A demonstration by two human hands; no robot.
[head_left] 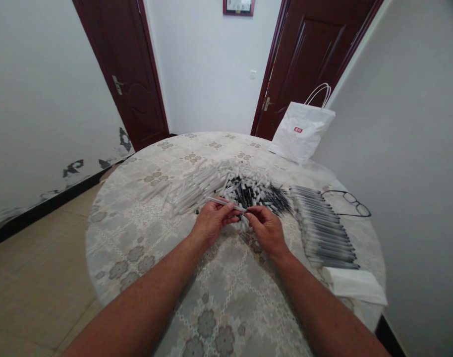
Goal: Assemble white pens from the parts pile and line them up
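A slim whitish pen barrel [218, 201] lies across the fingers of my left hand [211, 218], which is closed around it. Its right end meets the pinched fingertips of my right hand [266, 229]; whatever small piece those fingers hold is too small to make out. Both hands are just above the near edge of a heap of pen parts. White pen barrels [200, 186] make up the heap's left side. Black pen parts [245, 191] and small white pieces [261, 176] lie in its middle, with thin dark pieces [280, 198] at its right.
The round table has a patterned tablecloth [137, 292]. At right, several grey-and-clear pens [325, 228] lie in a neat row, beside eyeglasses [351, 203] and a folded white cloth or paper [355, 285]. A white handled bag [303, 131] stands at the back right, near the wall.
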